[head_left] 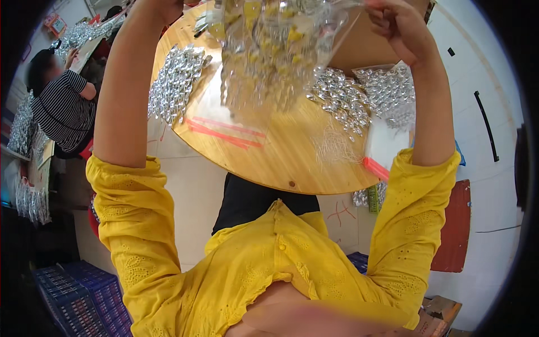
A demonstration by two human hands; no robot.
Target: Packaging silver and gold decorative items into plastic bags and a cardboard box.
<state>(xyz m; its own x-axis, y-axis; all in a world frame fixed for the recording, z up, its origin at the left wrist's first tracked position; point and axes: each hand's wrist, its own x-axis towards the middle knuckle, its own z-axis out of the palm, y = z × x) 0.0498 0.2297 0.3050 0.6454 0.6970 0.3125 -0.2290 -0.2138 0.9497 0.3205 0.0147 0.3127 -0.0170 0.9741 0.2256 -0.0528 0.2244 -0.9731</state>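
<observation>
In front of me, over the far part of the round wooden table, hangs a clear, shiny plastic bag. Glassy faceted beads on strands show in or through it; its lower part is blurred. My right hand is closed, with thumb and fingers pinching the bag's upper right corner, which is pulled taut. Only a sliver of my left hand shows at the top edge, left of the bag. Its fingers are cut off by the frame, so their hold is hidden.
Silvery bead strands lie at the table's left, with more bead strands at right. Pinkish-red strips and loose pale threads lie nearer me. A cardboard box stands behind. A seated person is at far left; blue crates stand below.
</observation>
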